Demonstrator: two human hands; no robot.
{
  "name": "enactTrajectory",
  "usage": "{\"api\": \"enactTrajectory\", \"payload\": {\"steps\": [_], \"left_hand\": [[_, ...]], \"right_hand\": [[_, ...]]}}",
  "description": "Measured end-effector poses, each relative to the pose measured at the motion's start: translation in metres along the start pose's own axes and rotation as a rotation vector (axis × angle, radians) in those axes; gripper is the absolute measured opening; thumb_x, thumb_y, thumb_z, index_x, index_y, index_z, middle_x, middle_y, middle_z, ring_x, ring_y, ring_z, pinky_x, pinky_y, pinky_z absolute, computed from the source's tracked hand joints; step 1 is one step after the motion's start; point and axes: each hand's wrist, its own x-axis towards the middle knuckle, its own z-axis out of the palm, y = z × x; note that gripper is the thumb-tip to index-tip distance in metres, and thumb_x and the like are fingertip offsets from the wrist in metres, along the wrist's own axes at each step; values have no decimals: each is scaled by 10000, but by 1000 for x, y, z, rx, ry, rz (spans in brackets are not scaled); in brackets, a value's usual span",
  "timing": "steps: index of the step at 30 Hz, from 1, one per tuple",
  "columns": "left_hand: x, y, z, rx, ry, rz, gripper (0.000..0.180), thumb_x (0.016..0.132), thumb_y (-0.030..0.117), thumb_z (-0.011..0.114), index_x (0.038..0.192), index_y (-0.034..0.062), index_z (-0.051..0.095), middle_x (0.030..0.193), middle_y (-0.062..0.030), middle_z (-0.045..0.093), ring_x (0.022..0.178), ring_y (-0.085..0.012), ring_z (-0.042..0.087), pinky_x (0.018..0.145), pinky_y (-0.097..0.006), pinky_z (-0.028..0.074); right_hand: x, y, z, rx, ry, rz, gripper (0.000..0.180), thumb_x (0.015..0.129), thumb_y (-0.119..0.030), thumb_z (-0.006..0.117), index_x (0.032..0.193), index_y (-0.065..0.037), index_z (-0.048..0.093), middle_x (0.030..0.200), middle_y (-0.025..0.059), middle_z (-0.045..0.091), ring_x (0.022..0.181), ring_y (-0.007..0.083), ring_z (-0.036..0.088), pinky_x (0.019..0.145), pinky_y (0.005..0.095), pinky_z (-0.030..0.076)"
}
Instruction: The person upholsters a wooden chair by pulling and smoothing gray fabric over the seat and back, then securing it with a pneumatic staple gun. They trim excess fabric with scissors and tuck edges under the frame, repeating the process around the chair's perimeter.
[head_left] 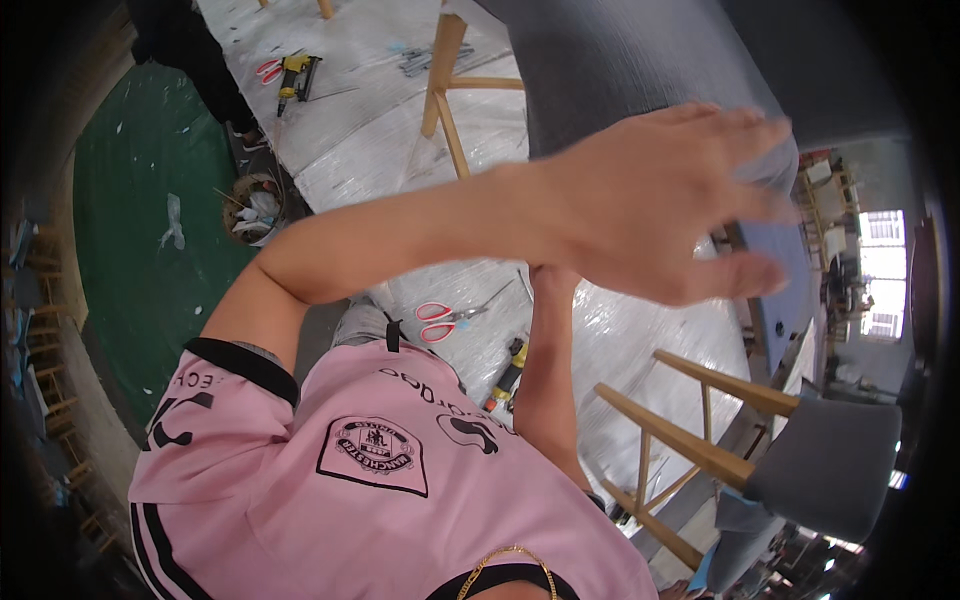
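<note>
Nearest you, your right forearm (548,390) is rising from your chest toward the chair. The right hand itself is sitting behind your left wrist, so you can't tell whether it is gripping or loose.

Just beside that forearm, a yellow-and-black power tool (506,378) and red-handled scissors (446,318) are lying on the plastic-wrapped tabletop (620,340).

Your left hand (670,205) is crossing in front, fingers spread and flat, grasping nothing. It is blurred and probably brushing or hovering over the grey fabric; contact is unclear.

The grey upholstered chair (620,70) is lying tipped on the tabletop right behind that hand, with its wooden legs (444,85) pointing to your left.

Handling judgement:
- You are looking at a bulky, moderately heavy piece.
- The padding is soft and giving under the palm, and the fabric is grippy rather than slick.
- The stiff parts are the legs and frame, so take hold there or under the seat edge, not by pinching the cloth.

A second grey chair (830,460) is standing at your lower right. Farther off, another yellow tool (296,78) and more red scissors (268,68) are lying on the wrap.
</note>
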Motion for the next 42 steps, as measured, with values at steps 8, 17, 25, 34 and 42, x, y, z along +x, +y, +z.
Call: {"api": "enactTrajectory", "payload": {"steps": [8,17,25,34,42], "left_hand": [[10,-25,-34,52,-50,-115,534,957,453,561,1357,102,606,1459,-243,479,1349,-370,457,1133,-550,319],[-83,-16,-15,69,296,-288,1070,722,376,879,1560,48,301,1602,-312,223,1509,-469,170,1221,-536,181],[-99,-60,-9,-664,-119,-947,865,630,415,946,1262,-68,605,1167,-202,688,1048,-306,685,925,-330,524],[-99,-59,-5,-666,-33,-793,589,684,403,897,1037,-33,718,1007,-144,737,927,-232,704,811,-315,551],[-95,-68,-5,-706,-42,-725,526,715,363,890,1005,-41,719,961,-125,747,887,-196,700,793,-321,542]], "right_hand": [[13,-38,23,297,-354,102,551,1020,-505,545,680,-72,522,535,18,500,382,99,398,371,250,271],[5,-24,5,214,-264,35,566,1025,-509,532,682,-59,541,546,31,521,400,113,424,391,261,291],[19,-56,-16,58,-495,174,568,1032,-513,515,759,-24,612,628,76,600,502,166,548,477,285,417],[59,-350,68,-1330,-541,-903,317,976,-264,653,1172,-18,697,953,127,738,799,205,677,722,320,529],[120,-210,64,-1714,-415,-976,328,998,-294,622,1173,-20,666,988,125,710,844,194,667,758,309,531]]}}
